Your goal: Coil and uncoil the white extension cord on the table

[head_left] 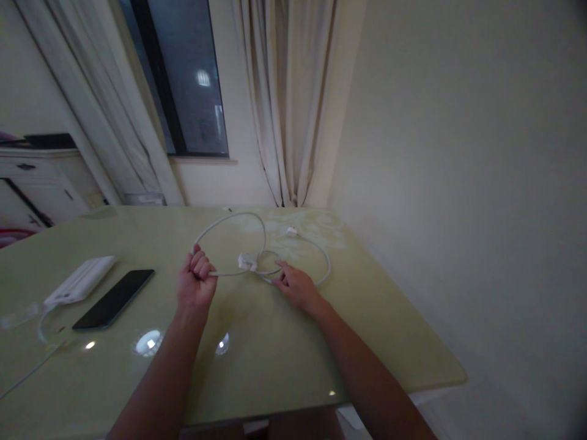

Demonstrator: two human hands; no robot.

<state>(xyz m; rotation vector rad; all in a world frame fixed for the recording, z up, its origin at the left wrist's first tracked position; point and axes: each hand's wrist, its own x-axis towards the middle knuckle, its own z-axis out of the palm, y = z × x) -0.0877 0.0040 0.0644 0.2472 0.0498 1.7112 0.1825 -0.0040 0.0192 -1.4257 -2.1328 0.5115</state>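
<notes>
A white cable (pixel 233 215) lies in loops on the pale green table (pixel 257 342), with a small white plug (pixel 247 262) near its crossing and a connector (pixel 292 231) further back. My left hand (pixel 196 280) is closed in a fist around one stretch of the cable, left of the plug. My right hand (pixel 297 285) rests on the table with its fingers pinching the cable at the smaller loop, just right of the plug.
A white power bank (pixel 81 279) with its own thin cord and a black phone (pixel 114 298) lie on the left of the table. A window with curtains (pixel 284 104) stands behind, a white cabinet (pixel 36 183) at far left, and a plain wall on the right.
</notes>
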